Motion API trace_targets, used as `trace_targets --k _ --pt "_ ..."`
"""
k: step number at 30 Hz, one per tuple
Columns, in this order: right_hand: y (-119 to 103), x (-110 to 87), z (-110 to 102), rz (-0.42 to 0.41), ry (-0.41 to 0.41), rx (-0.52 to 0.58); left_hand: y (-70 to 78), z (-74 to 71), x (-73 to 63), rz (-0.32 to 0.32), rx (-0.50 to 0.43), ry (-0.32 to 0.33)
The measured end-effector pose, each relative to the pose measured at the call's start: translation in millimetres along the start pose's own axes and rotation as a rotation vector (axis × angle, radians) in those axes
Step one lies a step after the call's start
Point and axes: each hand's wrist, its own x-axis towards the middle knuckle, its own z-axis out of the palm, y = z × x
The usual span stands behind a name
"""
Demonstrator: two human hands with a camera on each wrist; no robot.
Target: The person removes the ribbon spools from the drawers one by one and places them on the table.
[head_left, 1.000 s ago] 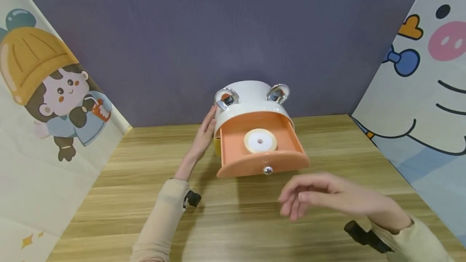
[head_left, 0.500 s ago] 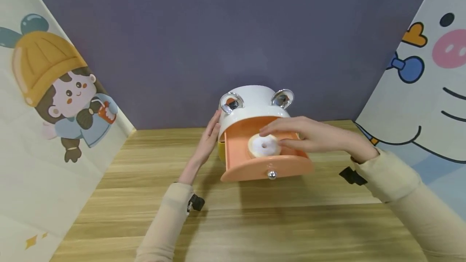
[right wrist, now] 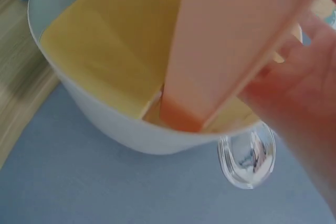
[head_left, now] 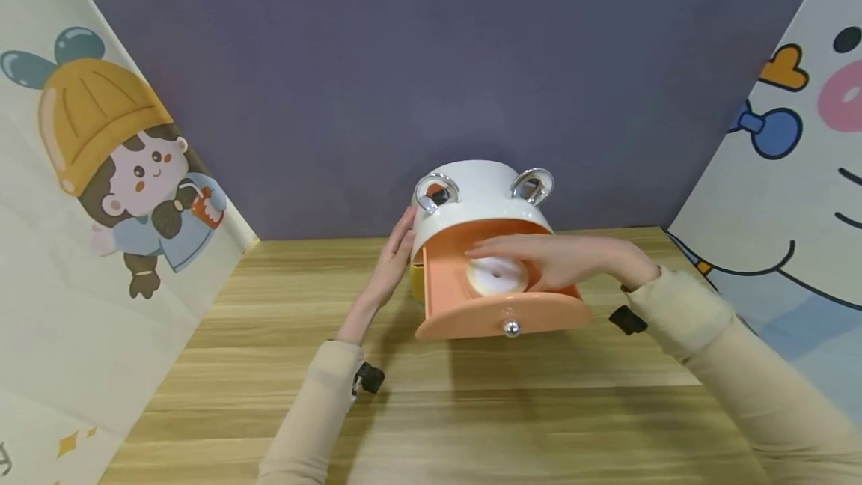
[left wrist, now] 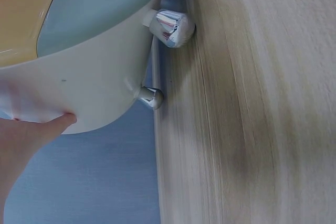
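A white rounded box [head_left: 471, 189] with two chrome rings on top stands against the back wall. Its orange drawer [head_left: 441, 275] is pulled out, with a silver knob [head_left: 512, 328] on the front. Inside lies a round doughnut-like piece [head_left: 497, 277], white on top with a tan rim and small hole. My right hand [head_left: 572, 260] reaches in from the right, straight fingers over its far edge; the thumb side lies by its right edge, partly hidden. My left hand [head_left: 390, 264] rests along the box's left side, thumb against the white wall [left wrist: 94, 85] in the left wrist view.
The box sits on a wood-grain table [head_left: 431, 410] at the grey back wall [head_left: 350, 81]. Chrome feet [left wrist: 173, 29] show under it in the left wrist view. Printed cartoon panels flank the table. Dark wrist cameras [head_left: 369, 378] sit at both cuffs.
My right hand has gone from in front of the drawer, up and left into it, then lower around the doughnut-like piece. My left hand stays on the box; the head view shifts slightly.
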Motion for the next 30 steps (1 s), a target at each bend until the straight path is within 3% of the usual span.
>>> trace_targets --k 18,25,30 --pt "-13.8 2.1 -3.7 0.009 0.056 -0.103 3.5 0.4 -1.2 0.013 -0.004 -0.006" --pt "-25.4 -9.5 -13.7 -0.023 0.150 -0.192 4.8 0.3 -0.8 0.007 0.007 -0.015" --pt "-35.2 -24.0 -25.9 0.022 0.191 -0.197 -15.9 -0.5 6.1 0.016 0.006 0.002"
